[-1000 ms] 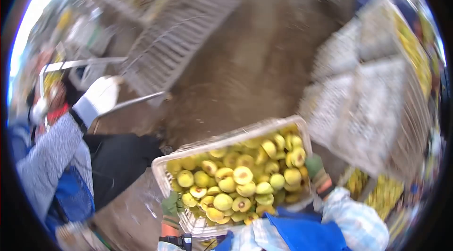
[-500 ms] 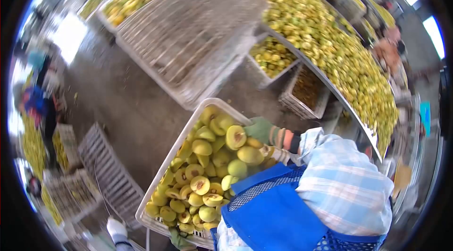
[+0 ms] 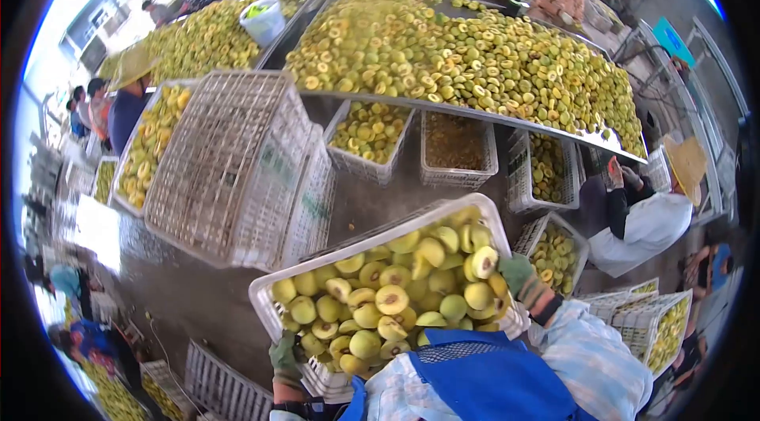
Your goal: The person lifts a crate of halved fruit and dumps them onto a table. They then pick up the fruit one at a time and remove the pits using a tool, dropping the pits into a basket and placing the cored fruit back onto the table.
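A white plastic crate full of halved yellow-green stone fruit is held in front of my body, slightly tilted, its right end higher in view. My left hand, in a green glove, grips the crate's near left side. My right hand, gloved in green too, is closed on the rim at the right end. Parts of the fingers of both hands are hidden by the crate wall. Some halves show brown hollows or pits. My blue apron touches the crate's near edge.
Ahead stands a long table heaped with fruit halves, several filled crates beneath it. Stacked crates rise at the left. A person in a straw hat sits at the right, near more crates. A slatted crate lies low left.
My view has swung to the right, and the fruit table now stretches across the top. The crate has turned from a steep slant to nearly crosswise, still in both hands.
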Demonstrator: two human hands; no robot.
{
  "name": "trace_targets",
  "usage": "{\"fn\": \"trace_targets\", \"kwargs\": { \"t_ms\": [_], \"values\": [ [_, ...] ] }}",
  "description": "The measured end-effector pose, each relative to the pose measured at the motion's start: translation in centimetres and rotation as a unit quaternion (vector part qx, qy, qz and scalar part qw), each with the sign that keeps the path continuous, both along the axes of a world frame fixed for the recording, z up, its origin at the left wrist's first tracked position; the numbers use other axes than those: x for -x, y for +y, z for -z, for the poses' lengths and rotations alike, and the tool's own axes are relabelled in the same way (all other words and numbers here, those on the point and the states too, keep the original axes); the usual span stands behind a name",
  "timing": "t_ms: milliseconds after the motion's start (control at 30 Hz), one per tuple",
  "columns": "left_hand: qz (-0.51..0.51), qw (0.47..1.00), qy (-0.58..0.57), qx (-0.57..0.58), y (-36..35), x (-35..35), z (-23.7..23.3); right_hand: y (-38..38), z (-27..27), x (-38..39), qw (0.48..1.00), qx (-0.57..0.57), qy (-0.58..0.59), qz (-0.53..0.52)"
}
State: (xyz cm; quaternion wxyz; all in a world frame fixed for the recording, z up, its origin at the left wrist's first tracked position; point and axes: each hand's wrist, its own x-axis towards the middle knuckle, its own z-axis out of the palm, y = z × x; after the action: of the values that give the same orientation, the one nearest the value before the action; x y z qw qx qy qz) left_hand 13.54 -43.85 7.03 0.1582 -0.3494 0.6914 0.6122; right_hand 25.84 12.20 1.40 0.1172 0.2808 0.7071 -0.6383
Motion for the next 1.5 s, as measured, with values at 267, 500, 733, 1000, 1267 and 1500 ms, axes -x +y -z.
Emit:
{"fn": "trace_targets", "kwargs": {
  "t_ms": [267, 500, 733, 1000, 1267, 1500],
  "values": [
    [0.241, 0.968, -0.064, 0.01, 12.2, 17.7, -0.2, -2.5, -3.0, -6.4, 0.92, 0.024, 0.071, 0.384],
    [0.37, 0.928, -0.043, 0.023, 25.1, 28.8, -4.2, -2.2, -5.9, -3.8, 0.812, 0.111, 0.053, 0.571],
    [0.454, 0.888, -0.066, -0.042, 31.9, 37.4, -3.2, -3.4, -7.3, 1.0, 0.828, -0.004, 0.023, 0.56],
    [0.408, 0.903, -0.125, -0.05, 36.3, 50.2, -0.1, -1.3, -11.5, 13.5, 0.809, -0.034, -0.061, 0.584],
    [0.335, 0.938, -0.081, -0.045, 36.5, 57.5, 0.4, 2.9, -11.2, 22.5, 0.824, -0.022, -0.029, 0.565],
    [0.259, 0.96, -0.097, -0.029, 35.8, 61.1, 1.0, 8.8, -8.7, 29.7, 0.853, 0.04, -0.028, 0.519]
  ]
}}
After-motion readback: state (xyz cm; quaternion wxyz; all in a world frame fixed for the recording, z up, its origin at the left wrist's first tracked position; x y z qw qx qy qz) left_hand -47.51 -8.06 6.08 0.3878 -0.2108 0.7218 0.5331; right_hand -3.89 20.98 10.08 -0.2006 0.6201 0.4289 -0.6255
